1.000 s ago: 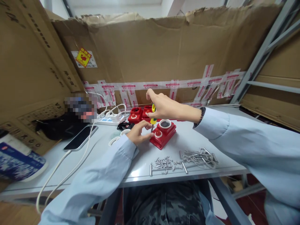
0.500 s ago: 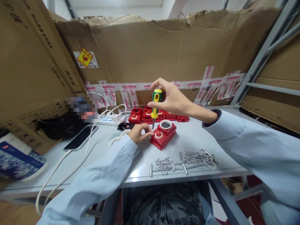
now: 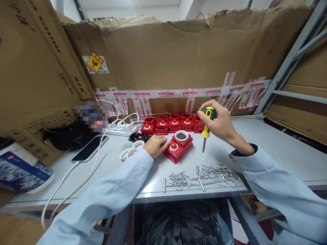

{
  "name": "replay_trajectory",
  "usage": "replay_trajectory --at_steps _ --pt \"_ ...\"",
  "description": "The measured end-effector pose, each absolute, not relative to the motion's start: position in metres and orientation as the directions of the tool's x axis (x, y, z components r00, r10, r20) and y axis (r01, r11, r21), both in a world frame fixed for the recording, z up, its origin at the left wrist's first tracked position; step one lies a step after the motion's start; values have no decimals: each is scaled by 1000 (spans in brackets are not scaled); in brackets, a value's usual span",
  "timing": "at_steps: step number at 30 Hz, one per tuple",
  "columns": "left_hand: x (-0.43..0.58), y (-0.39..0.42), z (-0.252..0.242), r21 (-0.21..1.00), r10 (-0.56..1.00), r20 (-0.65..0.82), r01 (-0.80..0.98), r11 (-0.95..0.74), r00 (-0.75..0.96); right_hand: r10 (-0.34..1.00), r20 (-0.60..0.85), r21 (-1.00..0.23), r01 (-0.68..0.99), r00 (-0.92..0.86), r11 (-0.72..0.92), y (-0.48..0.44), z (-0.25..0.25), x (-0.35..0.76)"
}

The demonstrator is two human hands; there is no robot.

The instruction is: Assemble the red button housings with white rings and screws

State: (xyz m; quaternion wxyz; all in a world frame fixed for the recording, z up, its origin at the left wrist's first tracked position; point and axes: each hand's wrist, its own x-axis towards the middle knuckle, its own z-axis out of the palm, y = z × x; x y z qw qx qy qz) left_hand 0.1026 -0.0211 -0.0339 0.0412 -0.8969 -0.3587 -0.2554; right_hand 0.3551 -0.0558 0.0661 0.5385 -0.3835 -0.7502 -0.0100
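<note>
Red and glossy, the box (image 3: pixel 181 148) slants near-left to far-right, left of the screwdriver (image 3: pixel 206 130) clamped in the right hand (image 3: pixel 220 123); the left hand (image 3: pixel 155 146) is nearer, beside it, grip unclear.

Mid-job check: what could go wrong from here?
The right hand holds a screwdriver tip down; a slip near the red box might jab the left hand at its side.

Loose screws lie near the front edge of the table; a bump could send some to the floor.

Light-blue long sleeves (image 3: pixel 120 177), black right-wrist band (image 3: pixel 253 150), dark camouflage-patterned trousers (image 3: pixel 178 221)
</note>
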Motion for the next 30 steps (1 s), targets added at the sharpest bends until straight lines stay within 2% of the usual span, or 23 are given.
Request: replay_trajectory --at_steps 3,6,13,17,22,26,30 --pt "103 -20 -34 36 624 507 709 -704 594 605 787 -435 587 -119 682 -45 52 360" --pt "102 -21 -34 15 630 523 733 -680 574 624 772 -450 592 -118 669 -37 44 362" --pt "101 -31 -24 68 614 596 730 -680 517 621 778 -460 590 -92 664 -35 41 366" --pt "102 -51 -12 168 532 653 582 -796 539 603 794 -449 592 -80 670 -34 40 368" --pt "119 -78 -20 247 324 482 229 -942 814 598 798 -439 611 -71 659 -33 39 370" --pt "128 -83 -32 252 299 383 213 -944 874 608 790 -435 626 -79 647 -35 38 370" --pt "125 -84 -25 266 328 479 221 -938 814 597 801 -423 667 -41 613 -35 38 371"
